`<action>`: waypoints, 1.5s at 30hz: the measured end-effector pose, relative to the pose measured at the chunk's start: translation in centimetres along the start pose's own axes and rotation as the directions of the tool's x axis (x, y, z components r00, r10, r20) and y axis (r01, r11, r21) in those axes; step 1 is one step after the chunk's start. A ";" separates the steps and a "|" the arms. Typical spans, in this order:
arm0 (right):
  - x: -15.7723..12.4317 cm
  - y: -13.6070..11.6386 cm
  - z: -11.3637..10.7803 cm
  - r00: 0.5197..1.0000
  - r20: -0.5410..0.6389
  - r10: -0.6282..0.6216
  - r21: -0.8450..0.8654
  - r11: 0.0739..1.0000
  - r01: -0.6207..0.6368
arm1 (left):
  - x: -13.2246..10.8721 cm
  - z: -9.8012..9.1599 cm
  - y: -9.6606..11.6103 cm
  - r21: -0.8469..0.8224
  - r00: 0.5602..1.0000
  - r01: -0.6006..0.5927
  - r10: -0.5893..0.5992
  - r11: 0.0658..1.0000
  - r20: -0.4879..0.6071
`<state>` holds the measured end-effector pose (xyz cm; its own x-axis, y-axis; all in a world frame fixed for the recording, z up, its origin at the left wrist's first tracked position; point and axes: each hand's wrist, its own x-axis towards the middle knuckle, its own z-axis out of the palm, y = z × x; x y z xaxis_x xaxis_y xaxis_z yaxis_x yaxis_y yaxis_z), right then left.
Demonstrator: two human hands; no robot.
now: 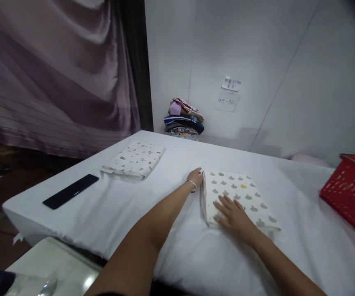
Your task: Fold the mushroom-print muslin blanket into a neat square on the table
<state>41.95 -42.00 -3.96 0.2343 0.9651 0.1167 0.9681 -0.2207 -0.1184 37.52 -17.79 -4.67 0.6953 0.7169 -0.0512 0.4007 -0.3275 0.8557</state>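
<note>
A folded white cloth [236, 185] with rows of grey printed shapes and a few yellow and green ones lies on the right part of the white-covered table. My left hand [196, 176], with a bracelet at the wrist, is closed at the cloth's far left corner; its fingertips are partly hidden against the layered edge. Fingers spread, my right hand [233, 214] rests flat on the near part of the same cloth. A second folded white cloth [137, 159] with small dark and green prints lies farther left, apart from both hands.
A flat black slab [70, 191] lies near the left edge of the white-covered table [177, 164]. At the right stands a red basket [350, 189]. Folded fabrics [184, 119] are stacked by the wall. A pale surface [52, 263] is at lower left.
</note>
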 end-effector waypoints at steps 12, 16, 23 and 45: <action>-0.7 0.0 1.9 0.998 -0.029 -0.061 -0.106 0.993 0.057 | 3.0 0.3 -1.2 0.001 0.999 -0.021 0.021 1.000 0.046; -0.9 0.0 2.1 0.997 -0.051 -0.060 -0.106 0.993 0.055 | 3.5 0.8 -1.8 -0.036 1.000 -0.004 0.005 0.999 0.027; -0.9 -0.4 1.7 0.998 -0.042 -0.050 -0.096 0.994 0.046 | 3.8 -0.4 -1.1 -0.059 0.994 -0.033 0.038 0.998 0.102; 4.8 0.0 -1.2 0.992 -0.011 0.127 0.173 0.977 -0.123 | -0.2 -0.4 0.5 0.020 0.998 0.061 -0.061 0.998 0.018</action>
<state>43.15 -37.58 -2.23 0.3564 0.9276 0.1119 0.9020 -0.3103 -0.3003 37.38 -17.83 -3.99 0.6803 0.7242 -0.1129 0.4538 -0.2953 0.8407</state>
